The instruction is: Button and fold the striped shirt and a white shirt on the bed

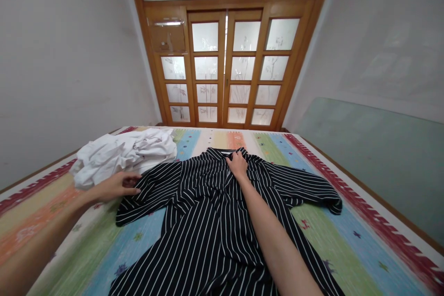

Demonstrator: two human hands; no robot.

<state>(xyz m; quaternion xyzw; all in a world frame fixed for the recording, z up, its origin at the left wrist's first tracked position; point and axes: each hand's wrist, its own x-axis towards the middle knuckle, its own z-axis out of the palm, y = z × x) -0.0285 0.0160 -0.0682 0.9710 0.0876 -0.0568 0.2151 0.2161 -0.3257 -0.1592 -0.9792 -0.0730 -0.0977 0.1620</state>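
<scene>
Right hand (237,164) at the collar of a black shirt with thin white stripes (208,222), fingers curled down and pinching a fold of the cloth just below the neckline. Forearm running back across the shirt front toward the lower edge of the view. Left hand (118,186) further out, at the tip of the shirt's left-side sleeve, fingers loosely bent, fingertips on or just above the cuff; blurred, so cannot tell whether anything is gripped.

Striped shirt spread face up on the bed (347,240), collar toward the far end, both short sleeves stretched out to the sides, cloth creased and bunched around the chest and placket. Stripes running lengthwise on the body, slanting on the sleeves. Right-side sleeve ending in a rumpled hem well apart from either hand.

Crumpled white garment (125,155) heaped just beyond the left hand, close beside the shirt's sleeve. Bed cover in wide pastel bands of orange, green, blue and cream, dotted with small stars, edged in a dark red pattern.

Lower part of the shirt cut off by the frame. Placket and any buttons hidden under the right forearm and the folds. Kind of white garment impossible to make out. Wooden door with frosted panes (225,64) behind the bed.
</scene>
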